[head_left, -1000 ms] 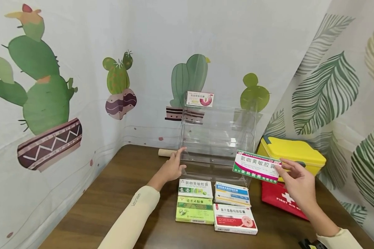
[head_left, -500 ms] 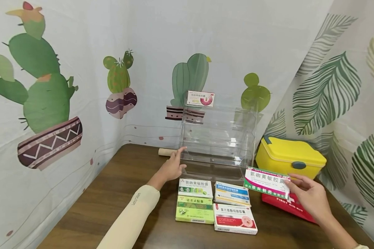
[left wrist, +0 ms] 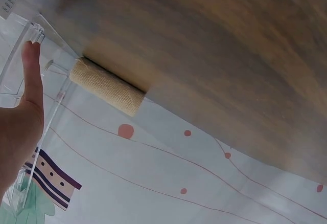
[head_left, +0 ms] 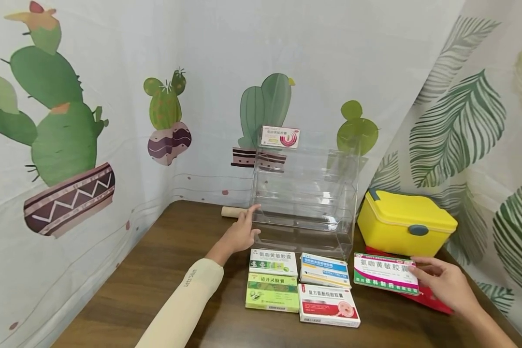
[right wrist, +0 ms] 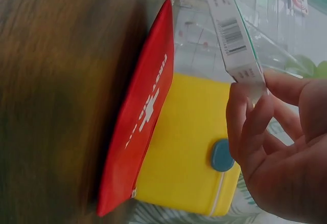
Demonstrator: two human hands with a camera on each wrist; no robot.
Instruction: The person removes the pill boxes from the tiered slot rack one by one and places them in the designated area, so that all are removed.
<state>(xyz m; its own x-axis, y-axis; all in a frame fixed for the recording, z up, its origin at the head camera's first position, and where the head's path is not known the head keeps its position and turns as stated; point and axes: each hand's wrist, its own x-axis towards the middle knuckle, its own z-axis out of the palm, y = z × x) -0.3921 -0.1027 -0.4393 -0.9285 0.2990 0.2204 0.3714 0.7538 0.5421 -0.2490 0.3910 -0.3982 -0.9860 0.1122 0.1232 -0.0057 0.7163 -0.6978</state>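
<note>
My right hand (head_left: 445,282) pinches a white, magenta and green medicine box (head_left: 384,275) by its right end, face up, and it overlaps the red pouch in the head view. The right wrist view shows the same medicine box (right wrist: 232,35) end-on, with a barcode, between thumb and fingertips. A clear stepped display rack (head_left: 304,237) stands at the back of the table. My left hand (head_left: 240,233) touches its left side, index finger stretched out; in the left wrist view the straight thumb lies against the clear rack edge. A small white and pink medicine box (head_left: 280,137) sits on the top tier, at the left.
Before the rack lie a white-green box (head_left: 273,262), a lime green box (head_left: 271,293), a blue-white box (head_left: 324,271) and a red-white box (head_left: 328,305). At right are a yellow case (head_left: 400,222) and a red first aid pouch (head_left: 432,297). A beige roll (left wrist: 107,85) lies behind my left hand.
My right hand has carried the magenta and green medicine box down and to the right, from before the yellow case to over the red pouch. My left hand has stayed at the rack.
</note>
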